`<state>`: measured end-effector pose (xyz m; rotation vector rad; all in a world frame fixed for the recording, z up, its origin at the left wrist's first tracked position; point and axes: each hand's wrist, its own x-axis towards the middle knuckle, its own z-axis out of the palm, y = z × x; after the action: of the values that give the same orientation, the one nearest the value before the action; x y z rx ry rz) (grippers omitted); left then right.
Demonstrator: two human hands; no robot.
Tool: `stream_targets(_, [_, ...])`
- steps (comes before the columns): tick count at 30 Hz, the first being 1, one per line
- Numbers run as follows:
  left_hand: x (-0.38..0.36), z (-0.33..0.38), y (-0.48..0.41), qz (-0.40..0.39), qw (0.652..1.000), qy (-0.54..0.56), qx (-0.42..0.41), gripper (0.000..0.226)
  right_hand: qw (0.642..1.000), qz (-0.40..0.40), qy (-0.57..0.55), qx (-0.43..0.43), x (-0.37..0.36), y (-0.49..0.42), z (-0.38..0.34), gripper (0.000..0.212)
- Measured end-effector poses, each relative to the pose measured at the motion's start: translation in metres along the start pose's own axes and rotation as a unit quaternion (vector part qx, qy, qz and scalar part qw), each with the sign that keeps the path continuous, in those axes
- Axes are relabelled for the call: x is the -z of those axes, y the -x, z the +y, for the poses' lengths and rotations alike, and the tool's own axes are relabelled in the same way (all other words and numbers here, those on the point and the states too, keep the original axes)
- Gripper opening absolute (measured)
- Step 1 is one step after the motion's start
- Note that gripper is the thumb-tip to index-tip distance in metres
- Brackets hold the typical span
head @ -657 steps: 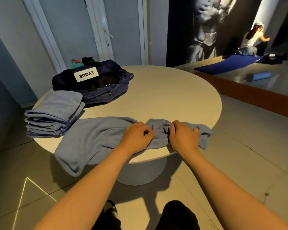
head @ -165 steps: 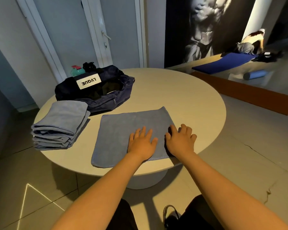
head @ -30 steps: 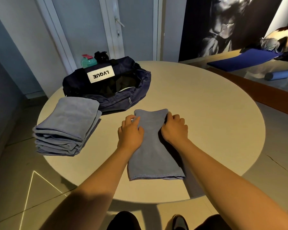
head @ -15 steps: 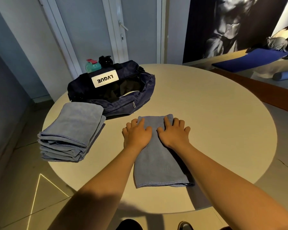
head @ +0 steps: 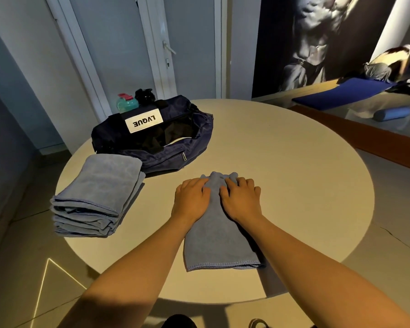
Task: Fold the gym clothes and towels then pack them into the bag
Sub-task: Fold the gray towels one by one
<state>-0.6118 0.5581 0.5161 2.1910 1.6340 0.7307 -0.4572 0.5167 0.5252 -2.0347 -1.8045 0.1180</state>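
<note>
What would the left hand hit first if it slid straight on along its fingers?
The left hand rests on the towel; its bunched far end comes first. Past that, bare table; the bag looks left of that line, though depth is unclear.

Blue-grey towel [head: 219, 235], navy bag [head: 175, 152], cream table [head: 282, 166].
</note>
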Motion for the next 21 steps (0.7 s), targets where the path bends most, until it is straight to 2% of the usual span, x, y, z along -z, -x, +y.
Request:
stream_targets(11, [0.001,0.011,0.021,0.014,0.984,0.174,0.016,0.04,0.996,0.055,-0.065,0.013,0.002,0.021,0.005,0.035])
stream_targets(14, [0.009,0.015,0.012,0.018,0.966,0.242,0.085,0.048,0.992,0.056,-0.11,0.018,0.001,0.018,0.004,0.031])
stream_targets(17, [0.017,0.024,0.004,-0.017,0.952,0.267,0.149,0.058,0.991,0.045,-0.127,0.009,0.001,0.016,0.005,0.033])
stream_targets(21, [0.026,0.037,-0.004,-0.041,0.928,0.293,0.227,0.057,0.991,0.03,-0.131,-0.003,0.001,0.014,0.007,0.032])
